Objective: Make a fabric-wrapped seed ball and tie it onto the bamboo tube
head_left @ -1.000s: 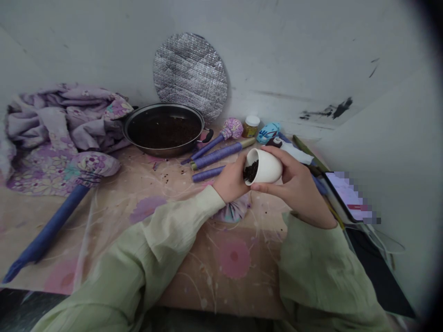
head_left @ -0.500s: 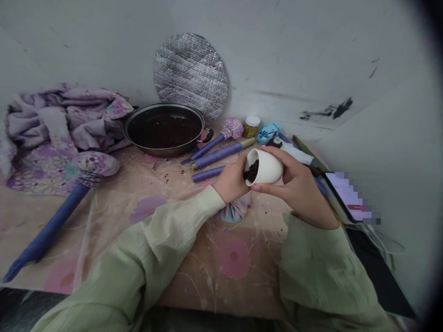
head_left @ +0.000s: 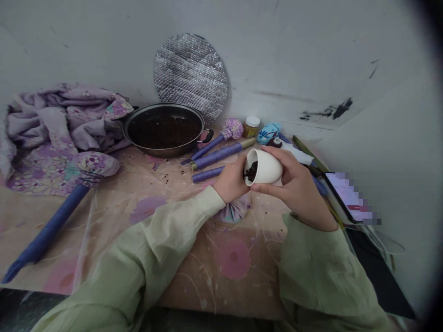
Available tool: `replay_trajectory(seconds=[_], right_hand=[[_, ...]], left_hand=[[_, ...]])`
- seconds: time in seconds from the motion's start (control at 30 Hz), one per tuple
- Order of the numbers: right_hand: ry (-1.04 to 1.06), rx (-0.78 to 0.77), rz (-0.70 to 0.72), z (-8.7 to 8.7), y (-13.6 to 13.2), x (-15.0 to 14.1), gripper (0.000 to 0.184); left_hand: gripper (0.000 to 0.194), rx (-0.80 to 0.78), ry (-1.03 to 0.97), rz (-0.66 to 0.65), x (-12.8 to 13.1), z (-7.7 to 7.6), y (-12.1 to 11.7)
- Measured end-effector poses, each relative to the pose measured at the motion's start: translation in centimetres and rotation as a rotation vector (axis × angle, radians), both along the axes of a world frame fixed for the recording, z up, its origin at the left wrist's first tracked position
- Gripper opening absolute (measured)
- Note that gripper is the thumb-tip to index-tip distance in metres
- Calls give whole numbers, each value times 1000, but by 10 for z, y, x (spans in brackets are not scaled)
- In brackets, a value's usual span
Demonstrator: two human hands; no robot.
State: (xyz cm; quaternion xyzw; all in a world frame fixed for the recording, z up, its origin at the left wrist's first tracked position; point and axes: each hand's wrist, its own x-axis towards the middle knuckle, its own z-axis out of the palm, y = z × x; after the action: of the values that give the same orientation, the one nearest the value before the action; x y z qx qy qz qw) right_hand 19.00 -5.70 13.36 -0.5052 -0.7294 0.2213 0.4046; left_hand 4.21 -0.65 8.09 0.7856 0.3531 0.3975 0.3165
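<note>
The left hand point(head_left: 230, 180) and right hand point(head_left: 297, 188) tilt a white cup point(head_left: 266, 167) on its side above a floral-covered table point(head_left: 221, 263), dark crumbly granules point(head_left: 251, 171) lying inside its mouth. Behind the cup sits a steel pan point(head_left: 162, 105) holding similar dark material. A round quilted foil mat point(head_left: 190, 74) leans on the wall behind the pan, crumpled lilac floral cloth point(head_left: 58, 124) lies left of the pan, and a small jar point(head_left: 251, 127) stands right of it.
</note>
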Motion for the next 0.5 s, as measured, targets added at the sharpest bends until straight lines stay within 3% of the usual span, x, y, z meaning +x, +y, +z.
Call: replay_trajectory(seconds=[0.27, 0.5], right_hand=[[84, -22, -8, -7, 3, 2, 72], [146, 2, 16, -8, 5, -1, 65]], left_hand=[[49, -3, 0, 14, 0, -1, 0], [52, 18, -3, 41, 1, -3, 1]])
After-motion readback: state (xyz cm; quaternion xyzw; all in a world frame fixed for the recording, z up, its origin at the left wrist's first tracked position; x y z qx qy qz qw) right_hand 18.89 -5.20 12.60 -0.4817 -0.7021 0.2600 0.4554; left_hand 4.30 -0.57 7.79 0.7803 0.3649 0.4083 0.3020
